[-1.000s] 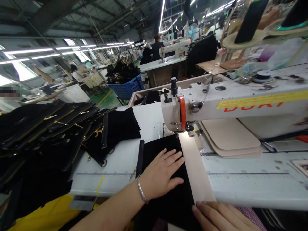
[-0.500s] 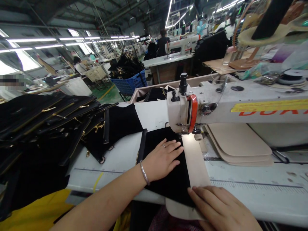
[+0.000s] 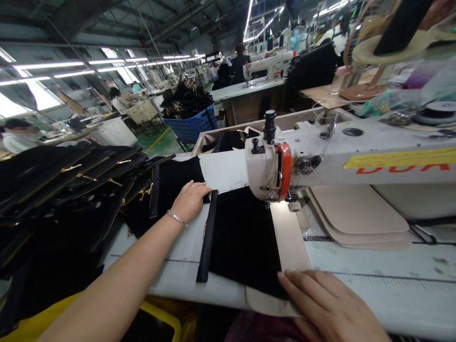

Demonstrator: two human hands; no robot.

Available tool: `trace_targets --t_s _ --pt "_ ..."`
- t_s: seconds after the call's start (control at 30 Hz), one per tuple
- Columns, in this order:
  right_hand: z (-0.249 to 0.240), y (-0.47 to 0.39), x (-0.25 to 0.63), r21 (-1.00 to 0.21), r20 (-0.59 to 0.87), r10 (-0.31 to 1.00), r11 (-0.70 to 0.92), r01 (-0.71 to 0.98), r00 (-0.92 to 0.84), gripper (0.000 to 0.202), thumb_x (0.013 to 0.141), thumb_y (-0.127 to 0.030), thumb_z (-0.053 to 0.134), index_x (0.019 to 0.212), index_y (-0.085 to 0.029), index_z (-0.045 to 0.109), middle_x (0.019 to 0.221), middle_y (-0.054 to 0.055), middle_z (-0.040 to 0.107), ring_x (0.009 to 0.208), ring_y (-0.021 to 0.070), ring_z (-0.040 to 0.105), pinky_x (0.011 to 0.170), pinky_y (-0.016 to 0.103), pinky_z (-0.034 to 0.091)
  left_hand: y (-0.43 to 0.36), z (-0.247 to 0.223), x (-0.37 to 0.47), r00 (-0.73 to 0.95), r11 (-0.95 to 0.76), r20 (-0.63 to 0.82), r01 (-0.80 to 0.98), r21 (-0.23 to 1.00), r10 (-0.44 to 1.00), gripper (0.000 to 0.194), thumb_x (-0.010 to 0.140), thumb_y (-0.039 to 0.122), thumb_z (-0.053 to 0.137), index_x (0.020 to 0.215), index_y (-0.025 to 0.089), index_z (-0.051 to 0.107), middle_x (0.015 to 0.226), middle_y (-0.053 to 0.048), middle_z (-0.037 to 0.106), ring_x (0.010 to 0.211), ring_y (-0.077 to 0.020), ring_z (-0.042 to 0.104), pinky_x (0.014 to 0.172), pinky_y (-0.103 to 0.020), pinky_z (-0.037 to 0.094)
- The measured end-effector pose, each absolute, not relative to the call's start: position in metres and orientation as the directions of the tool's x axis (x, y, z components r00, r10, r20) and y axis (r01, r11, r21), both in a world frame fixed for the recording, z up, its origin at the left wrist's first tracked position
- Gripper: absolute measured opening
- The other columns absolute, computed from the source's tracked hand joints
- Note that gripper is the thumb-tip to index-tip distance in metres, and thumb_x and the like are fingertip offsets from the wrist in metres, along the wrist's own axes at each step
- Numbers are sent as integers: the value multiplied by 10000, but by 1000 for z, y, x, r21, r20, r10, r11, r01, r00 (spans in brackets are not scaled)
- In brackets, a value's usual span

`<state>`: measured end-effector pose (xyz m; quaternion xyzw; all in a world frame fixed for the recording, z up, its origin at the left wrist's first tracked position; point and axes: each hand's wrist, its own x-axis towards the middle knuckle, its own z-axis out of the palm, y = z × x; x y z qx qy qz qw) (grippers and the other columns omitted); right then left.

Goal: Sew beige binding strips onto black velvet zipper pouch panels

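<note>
A black fabric piece (image 3: 244,242) with a dark zipper strip (image 3: 207,242) along its left side lies over a beige panel (image 3: 290,237), under the head of the sewing machine (image 3: 265,166). My left hand (image 3: 188,202) is at another black piece (image 3: 178,173), left of the zipper strip; its fingertips reach the strip's top end, and whether they grip anything is unclear. My right hand (image 3: 324,299) lies flat, fingers stretched, on the lower right corner of the black piece and the beige panel.
Black zippered pieces (image 3: 64,185) are heaped at the left. Stacked beige panels (image 3: 359,213) lie under the machine arm. Beyond stand a blue crate (image 3: 192,123) of black pieces and another sewing machine (image 3: 272,66). People sit farther back.
My left hand has moved off the black piece, up and left to beyond the zipper strip, which now shows in full. My right hand has stayed nearly in place.
</note>
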<state>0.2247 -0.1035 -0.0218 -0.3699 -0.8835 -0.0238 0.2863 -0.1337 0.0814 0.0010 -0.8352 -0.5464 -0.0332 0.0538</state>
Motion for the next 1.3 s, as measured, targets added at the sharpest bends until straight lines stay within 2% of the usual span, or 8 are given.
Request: trace_targets --t_s 0.2,0.33,0.47,0.57,0.67,0.8,1.0,1.3 --pt "-19 -106 223 -223 473 693 692 687 -544 447 879 -504 541 1201 -202 612 1090 18 665 931 166 620 791 278 542 78 9 -121 424 -405 187 905 -130 886 216 914 256 440 933 200 648 977 -57 643 1032 -232 523 1089 -495 233" --pt "-19 -104 225 -203 490 659 723 660 -571 348 931 -369 472 1193 -187 612 1079 33 671 915 155 630 779 269 544 64 12 -125 523 -495 125 846 -200 843 287 915 274 436 705 176 605 786 -60 571 934 -232 495 1009 -477 303" --pt "-25 -101 226 -115 546 588 759 641 -597 334 927 -314 452 1178 -167 616 1054 50 677 892 161 638 746 274 544 52 20 -141 607 -601 0 788 -135 795 288 891 247 462 645 174 592 759 -46 557 886 -207 497 975 -450 339" --pt "-27 -100 227 -104 557 576 763 638 -598 343 909 -320 483 1188 -163 606 1056 54 674 894 161 633 749 278 533 37 30 -133 562 -558 16 824 -96 827 253 910 252 463 717 175 606 771 -38 568 859 -196 518 948 -435 389" --pt "-26 -100 226 -121 534 595 757 643 -600 368 872 -321 549 1196 -151 592 1028 47 673 877 156 624 743 288 518 2 34 -94 533 -548 179 835 42 827 191 944 210 432 961 174 619 945 -62 619 962 -195 546 990 -428 403" --pt "-22 -102 224 -115 536 599 750 652 -594 321 849 -315 593 1137 -174 616 1014 24 676 887 146 615 780 306 495 -64 20 -30 775 -801 215 548 240 594 268 931 290 531 1172 178 568 1234 -60 602 1245 -199 470 1124 -391 332" --pt "-18 -103 227 -138 536 607 748 649 -586 261 895 -288 523 1128 -234 627 1062 -1 674 946 134 610 845 299 476 -90 -7 -9 801 -835 252 484 263 544 241 958 176 477 1176 194 579 1203 -19 651 1240 -150 503 1141 -359 314" --pt "-24 -90 225 -73 470 611 746 661 -637 384 900 -276 516 1263 -156 551 1135 58 634 1008 194 576 860 362 479 -66 -10 -11 794 -828 263 473 302 549 213 971 198 454 1112 200 613 1170 -14 670 1110 -139 569 1021 -317 401"
